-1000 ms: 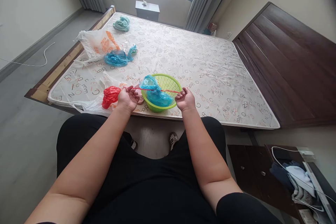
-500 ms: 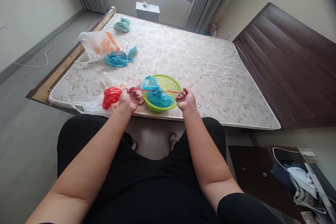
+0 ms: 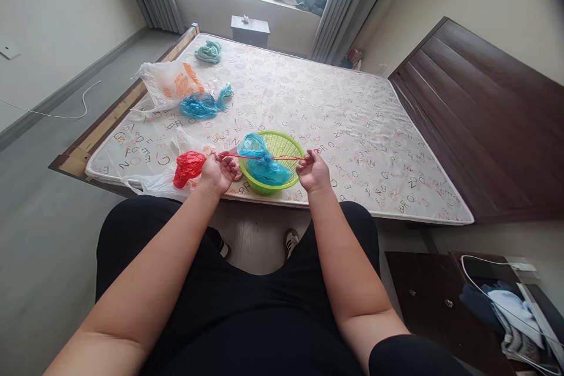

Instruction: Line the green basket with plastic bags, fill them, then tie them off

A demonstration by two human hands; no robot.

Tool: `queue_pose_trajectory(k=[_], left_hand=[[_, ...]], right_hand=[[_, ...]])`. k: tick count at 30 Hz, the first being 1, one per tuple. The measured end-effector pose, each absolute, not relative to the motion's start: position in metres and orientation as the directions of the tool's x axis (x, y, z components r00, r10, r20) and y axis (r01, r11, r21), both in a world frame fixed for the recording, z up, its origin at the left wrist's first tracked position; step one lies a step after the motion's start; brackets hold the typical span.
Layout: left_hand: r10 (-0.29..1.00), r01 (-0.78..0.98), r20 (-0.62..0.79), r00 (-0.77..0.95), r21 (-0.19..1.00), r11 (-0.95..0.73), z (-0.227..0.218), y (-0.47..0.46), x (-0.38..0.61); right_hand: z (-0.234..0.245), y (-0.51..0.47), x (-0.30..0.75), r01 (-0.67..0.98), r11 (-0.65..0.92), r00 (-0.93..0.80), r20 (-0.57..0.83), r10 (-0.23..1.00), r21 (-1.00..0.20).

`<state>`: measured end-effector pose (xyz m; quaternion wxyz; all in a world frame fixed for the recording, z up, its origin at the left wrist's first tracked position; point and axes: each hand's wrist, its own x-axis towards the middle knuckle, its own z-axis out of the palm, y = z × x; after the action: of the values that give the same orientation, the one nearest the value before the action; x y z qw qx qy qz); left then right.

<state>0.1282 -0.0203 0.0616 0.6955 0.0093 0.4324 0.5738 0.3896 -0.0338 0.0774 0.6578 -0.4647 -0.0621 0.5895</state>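
A thin red string [image 3: 288,158] is stretched across the neck of a blue plastic bag [image 3: 269,171], which lies bunched in a green mesh basket [image 3: 288,140]. My left hand [image 3: 217,171] is closed on one end of the string, at the basket's left. On the other side, my right hand [image 3: 314,170] pinches the other end beside the rim. The string passes around the gathered part of the bag; whether it is knotted cannot be made out. Just left of my left hand sits a crumpled red plastic bag [image 3: 189,168] on a white plastic bag [image 3: 154,184].
The basket stands near the front edge of a patterned mattress [image 3: 352,129]. Farther left lie another blue plastic bag [image 3: 198,105], a white and orange bag [image 3: 170,82] and a green cloth [image 3: 208,51]. A dark headboard [image 3: 480,123] rises at right, above a cluttered nightstand [image 3: 423,282].
The view has tilted slightly, so everything sits a little lower. Both hands keep hold of the red string, which stays taut; a second strand now shows near my right hand.
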Motion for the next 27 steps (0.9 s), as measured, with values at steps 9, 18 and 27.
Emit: queue_pose_trajectory(k=[9, 18, 27], left_hand=[[0.779, -0.574, -0.626, 0.032, 0.627, 0.527, 0.060, -0.021, 0.133], [0.841, -0.378, -0.536, -0.068, 0.794, 0.476, 0.050, -0.025, 0.147], [0.865, -0.326, -0.498, -0.063, 0.830, 0.453, 0.051, -0.028, 0.139]], right_hand=[[0.059, -0.041, 0.366, -0.217, -0.177, 0.304, -0.239, 0.922, -0.960], [0.058, -0.046, 0.361, -0.065, -0.211, 0.166, -0.219, 0.961, -0.975], [0.051, -0.043, 0.364, 0.038, -0.220, 0.188, -0.210, 0.960, -0.975]])
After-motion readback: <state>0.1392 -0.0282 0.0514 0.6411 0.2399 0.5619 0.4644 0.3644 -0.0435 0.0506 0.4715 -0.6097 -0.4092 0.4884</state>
